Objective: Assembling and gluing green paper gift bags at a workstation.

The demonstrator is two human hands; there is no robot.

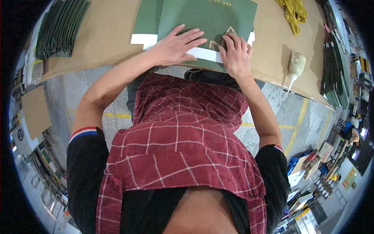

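In front of me, at the near edge of the table, lie overlapping green paper sheets (194, 19) with small gold marks near the far end. A white strip (208, 54) runs across their near side. My left hand (177, 46) rests flat on the green paper, its fingers spread toward the right. On the right part of the same paper lies my right hand (236, 54), thumb apart and fingers slightly bent. Gold angled lines (231, 29) show beside its fingertips; whether they are printed or a separate piece I cannot tell. Nothing is visibly held in either hand.
A squeeze bottle (297, 65) with a thin nozzle lies at the table's right edge, nozzle toward me. Beyond it is a mustard-yellow cloth item (294, 13). Stacks of folded dark green paper pieces stand at the far left (62, 29) and far right (332, 64) of the brown tabletop (109, 31).
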